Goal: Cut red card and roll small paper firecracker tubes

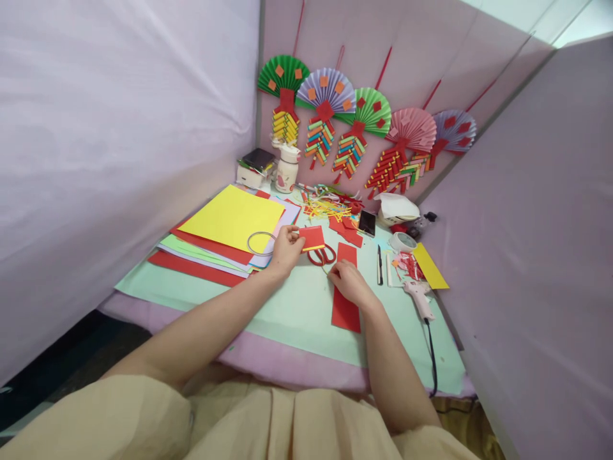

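Note:
Pinched in the fingers of my left hand [287, 249] is a small red paper piece [312, 237] with a yellow strip along its lower edge. My right hand [349, 281] is closed, fingertips together on what looks like a thin yellowish strip [326, 271]. Red-handled scissors [322, 256] lie between the two hands, their blades mostly out of sight. Beneath my right hand a long red paper strip [345, 316] rests on the table, partly covered by the hand.
Stacked coloured paper [225, 217] lies left, a grey hoop [249, 241] on it. Paper scraps [330, 209], a phone [367, 223] and a bottle [287, 171] stand behind. At right are a cutter [380, 265], tape roll [403, 241] and corded glue gun [419, 300]. Paper fans [325, 89] hang behind.

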A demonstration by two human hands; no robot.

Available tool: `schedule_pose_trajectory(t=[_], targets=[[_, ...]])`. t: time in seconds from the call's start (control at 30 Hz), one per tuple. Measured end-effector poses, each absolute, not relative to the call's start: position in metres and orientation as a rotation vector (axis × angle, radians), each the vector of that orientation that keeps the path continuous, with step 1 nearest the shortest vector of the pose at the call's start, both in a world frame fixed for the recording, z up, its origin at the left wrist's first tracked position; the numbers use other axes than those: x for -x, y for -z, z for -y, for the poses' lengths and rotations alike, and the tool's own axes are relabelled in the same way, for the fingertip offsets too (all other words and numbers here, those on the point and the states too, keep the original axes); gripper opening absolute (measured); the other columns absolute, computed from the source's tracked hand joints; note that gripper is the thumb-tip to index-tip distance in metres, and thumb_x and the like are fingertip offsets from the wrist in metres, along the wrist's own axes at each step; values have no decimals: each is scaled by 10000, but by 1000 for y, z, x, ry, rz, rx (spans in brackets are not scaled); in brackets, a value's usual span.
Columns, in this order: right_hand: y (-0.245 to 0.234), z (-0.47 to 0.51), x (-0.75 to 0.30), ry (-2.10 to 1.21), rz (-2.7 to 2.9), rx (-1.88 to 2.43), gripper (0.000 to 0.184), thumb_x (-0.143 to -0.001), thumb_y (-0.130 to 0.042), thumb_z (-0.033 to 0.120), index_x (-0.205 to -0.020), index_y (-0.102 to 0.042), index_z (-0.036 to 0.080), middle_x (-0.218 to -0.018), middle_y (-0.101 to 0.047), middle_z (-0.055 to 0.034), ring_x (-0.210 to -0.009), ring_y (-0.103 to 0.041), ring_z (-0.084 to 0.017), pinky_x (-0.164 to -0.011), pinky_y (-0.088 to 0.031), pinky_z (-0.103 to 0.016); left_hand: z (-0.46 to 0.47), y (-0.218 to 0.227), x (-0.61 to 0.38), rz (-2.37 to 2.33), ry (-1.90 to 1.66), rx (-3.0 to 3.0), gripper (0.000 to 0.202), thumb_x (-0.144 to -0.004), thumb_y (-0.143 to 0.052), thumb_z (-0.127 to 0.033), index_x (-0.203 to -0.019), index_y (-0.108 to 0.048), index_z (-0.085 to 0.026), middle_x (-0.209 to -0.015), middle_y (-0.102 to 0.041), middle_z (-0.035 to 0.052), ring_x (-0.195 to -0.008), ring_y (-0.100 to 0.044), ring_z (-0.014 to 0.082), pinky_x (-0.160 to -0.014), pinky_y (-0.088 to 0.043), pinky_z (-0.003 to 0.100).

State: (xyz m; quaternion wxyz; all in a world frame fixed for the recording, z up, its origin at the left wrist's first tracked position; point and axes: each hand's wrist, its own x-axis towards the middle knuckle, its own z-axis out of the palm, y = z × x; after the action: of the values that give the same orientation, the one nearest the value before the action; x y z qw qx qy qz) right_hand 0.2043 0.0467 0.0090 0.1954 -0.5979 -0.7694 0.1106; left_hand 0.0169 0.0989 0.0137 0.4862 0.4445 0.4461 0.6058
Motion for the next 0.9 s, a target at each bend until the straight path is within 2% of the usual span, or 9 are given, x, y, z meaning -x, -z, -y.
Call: schedule_pose_trajectory(t=[0.07, 0.13, 0.27, 0.33, 0.43, 0.57, 0.67, 0.8, 0.9], targets=[[-11, -46, -205, -307, 2131, 1639, 112, -802, -516, 150, -706, -558, 188, -761, -582, -32, -765, -536, -174, -692, -392, -263, -99, -14, -16, -1079, -1502, -1084, 427, -703, -568, -140, -1108, -453, -210, -732, -523, -50, -655, -555, 114, -594, -484, 218], [-15, -46, -206, -295, 2087, 1601, 97, -832, -484, 183, -756, -542, 197, -764, -582, -17, -730, -536, -164, -671, -399, -258, -99, -14, -14, -1098, -1524, -1154, 415, -718, -552, -140, -1113, -462, -226, -767, -526, -42, -647, -549, 107, -592, -484, 215], [-20, -45, -205, -218, 1976, 1520, 129, -902, -408, 257, -854, -518, 208, -794, -588, -15, -720, -538, -161, -682, -416, -269, -99, -13, -12, -1197, -1439, -1407, 123, -745, -499, -162, -831, -582, -193, -831, -608, 8, -715, -570, 138, -652, -478, 248], [-22, -45, -202, -172, 1946, 1475, 147, -917, -394, 271, -868, -518, 209, -817, -590, -27, -747, -541, -165, -704, -422, -275, -97, -14, -13, -1210, -1377, -1472, 95, -714, -524, -154, -732, -612, -185, -779, -638, 15, -724, -577, 159, -684, -462, 266], [-22, -43, -198, -130, 1951, 1414, 148, -917, -416, 274, -852, -532, 211, -830, -595, -35, -774, -546, -166, -727, -428, -276, -91, -17, -14, -1202, -1297, -1547, 75, -684, -580, -177, -660, -650, -186, -672, -643, 4, -664, -558, 169, -659, -428, 267], [-23, -41, -195, -100, 1984, 1378, 139, -910, -444, 268, -830, -543, 212, -829, -600, -37, -763, -542, -168, -718, -426, -278, -82, -25, -14, -1182, -1248, -1619, 304, -795, -544, -359, -560, -638, -191, -575, -601, 1, -618, -520, 169, -608, -381, 262], [-25, -40, -194, -84, 2011, 1367, 134, -907, -439, 244, -825, -538, 210, -824, -594, -39, -768, -541, -173, -716, -424, -280, -80, -27, -14, -1180, -1244, -1660, 408, -828, -520, -460, -541, -620, -188, -534, -560, -3, -580, -485, 158, -573, -346, 257], [-25, -40, -193, -75, 2053, 1353, 132, -897, -424, 200, -832, -539, 209, -833, -595, -44, -796, -543, -180, -741, -422, -287, -81, -26, -14, -1193, -1234, -1730, 446, -834, -515, -458, -482, -535, -186, -487, -473, -20, -526, -407, 131, -529, -278, 256], [-25, -40, -193, -80, 2081, 1346, 137, -894, -423, 190, -832, -544, 211, -833, -598, -43, -800, -543, -179, -743, -420, -287, -84, -22, -15, -1180, -1263, -1743, 376, -799, -547, -384, -482, -520, -185, -507, -496, -20, -552, -427, 133, -544, -296, 248]])
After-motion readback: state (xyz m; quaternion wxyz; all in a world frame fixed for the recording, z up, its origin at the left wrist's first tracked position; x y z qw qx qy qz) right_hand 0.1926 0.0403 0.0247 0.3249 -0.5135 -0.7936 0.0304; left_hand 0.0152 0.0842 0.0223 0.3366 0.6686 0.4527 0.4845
